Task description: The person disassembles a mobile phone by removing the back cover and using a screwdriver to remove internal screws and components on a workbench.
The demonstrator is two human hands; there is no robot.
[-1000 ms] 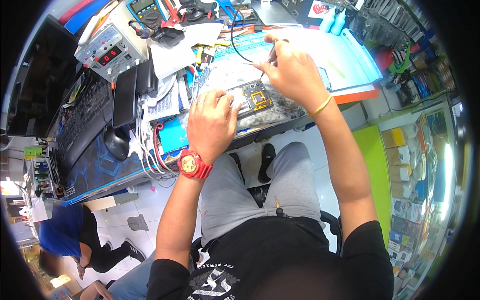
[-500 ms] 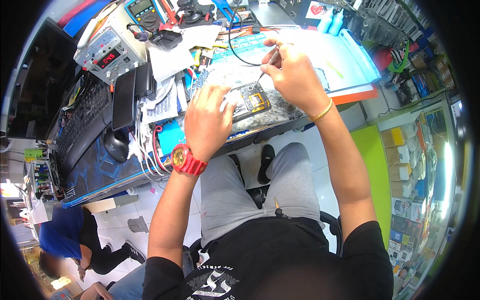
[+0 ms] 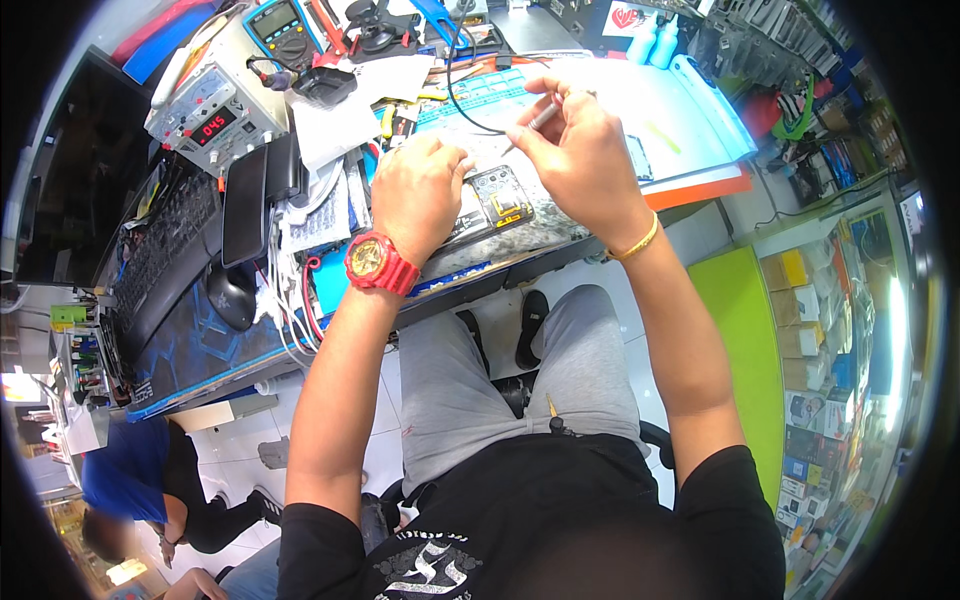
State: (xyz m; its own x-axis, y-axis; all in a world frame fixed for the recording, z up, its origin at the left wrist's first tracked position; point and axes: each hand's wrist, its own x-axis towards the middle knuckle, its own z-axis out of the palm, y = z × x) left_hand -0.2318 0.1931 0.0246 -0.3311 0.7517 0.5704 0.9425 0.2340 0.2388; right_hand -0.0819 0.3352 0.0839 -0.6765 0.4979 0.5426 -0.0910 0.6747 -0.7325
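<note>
I see the opened phone (image 3: 504, 204) lying flat on the mottled bench mat (image 3: 545, 218), yellow-edged square facing up. Right hand (image 3: 590, 155): thumb and fingers closed round a slim pen-like tool (image 3: 544, 114), tip slanting down just beyond the phone's far edge; I can't judge its height. Left hand (image 3: 418, 195), red watch (image 3: 381, 262) at the wrist: fingers curled in, thumb near forefinger, beside the phone's left part; I can't tell whether they grip anything.
</note>
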